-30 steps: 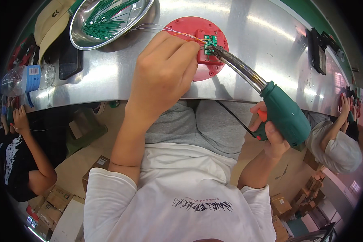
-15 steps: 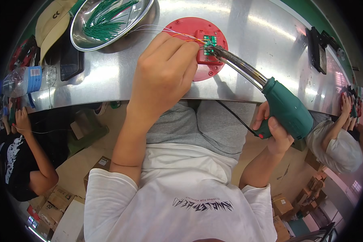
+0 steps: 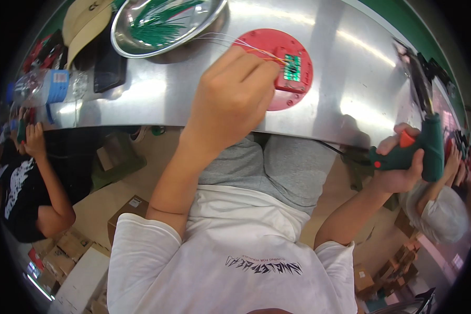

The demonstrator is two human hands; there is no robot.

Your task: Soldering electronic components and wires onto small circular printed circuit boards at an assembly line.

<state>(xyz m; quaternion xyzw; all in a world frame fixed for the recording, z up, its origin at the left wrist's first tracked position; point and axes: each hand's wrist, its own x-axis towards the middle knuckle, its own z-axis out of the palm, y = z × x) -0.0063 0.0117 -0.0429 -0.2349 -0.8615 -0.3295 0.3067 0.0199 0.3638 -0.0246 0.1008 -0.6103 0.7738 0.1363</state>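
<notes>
Item: small green circuit board (image 3: pixel 292 67) on red round pad (image 3: pixel 277 99), steel bench (image 3: pixel 350 78).
Our left hand (image 3: pixel 230 99) pinches thin wires (image 3: pixel 230 41) at the board; right hand (image 3: pixel 400 170) grips the green soldering gun (image 3: pixel 421 138), lifted well clear. We judge 1 joint finished, others possibly pending.

Left hand (image 3: pixel 230 102) curled, fingertips pinched at the near-left edge of the red disc (image 3: pixel 278 68), forearm bent up toward it, right hand (image 3: pixel 403 167) fisted, well right of the disc and nearer the body.

green circuit board (image 3: pixel 292 68) on red disc (image 3: pixel 280 67), green soldering gun (image 3: pixel 421 137) raised
</notes>
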